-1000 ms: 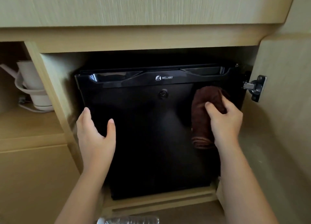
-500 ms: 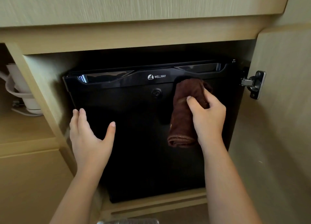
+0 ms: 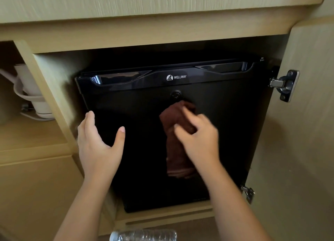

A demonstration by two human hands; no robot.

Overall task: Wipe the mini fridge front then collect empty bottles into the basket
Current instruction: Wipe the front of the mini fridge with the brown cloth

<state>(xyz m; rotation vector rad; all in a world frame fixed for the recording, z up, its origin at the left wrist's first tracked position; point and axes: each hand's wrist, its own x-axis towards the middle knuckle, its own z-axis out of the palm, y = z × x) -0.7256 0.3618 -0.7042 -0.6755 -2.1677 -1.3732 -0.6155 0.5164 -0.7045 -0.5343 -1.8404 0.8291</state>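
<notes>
The black mini fridge (image 3: 226, 132) stands in a wooden cabinet (image 3: 52, 89) niche, its door closed. A folded brown cloth (image 3: 178, 150) hangs against the middle of its front, gripped by the curled fingers of the blurred right hand (image 3: 200, 141). The left hand (image 3: 97, 143), fingers straight and thumb spread, is at the door's left edge. A clear bottle (image 3: 144, 235) lies at the frame's bottom edge

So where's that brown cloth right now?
In the head view, the brown cloth hangs against the middle of the black mini fridge door, just below its round lock, gripped by the right hand.
</notes>
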